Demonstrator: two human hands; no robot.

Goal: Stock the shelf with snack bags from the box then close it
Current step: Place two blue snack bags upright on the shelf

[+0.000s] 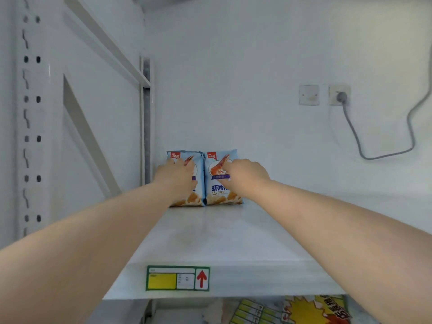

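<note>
white metal shelf carries only two snack bags, both upright at its far end, toward 11 o'clock, close to the back wall and the corner post. the left bag and the right bag stand side by side, edges touching, fronts facing me. my left hand lies over the front of the left bag; my right hand meets the front of the right one. the fingers touch the packs, but i cannot tell whether they pinch them or only press them into line.

i judge the stocking barely begun: from the bags down to the price label at 6 o'clock, and all along the 3 o'clock side, the shelf holds no other bag. the box is out of view, so i cannot say how many bags remain, and closing it looks a long way off.
</note>
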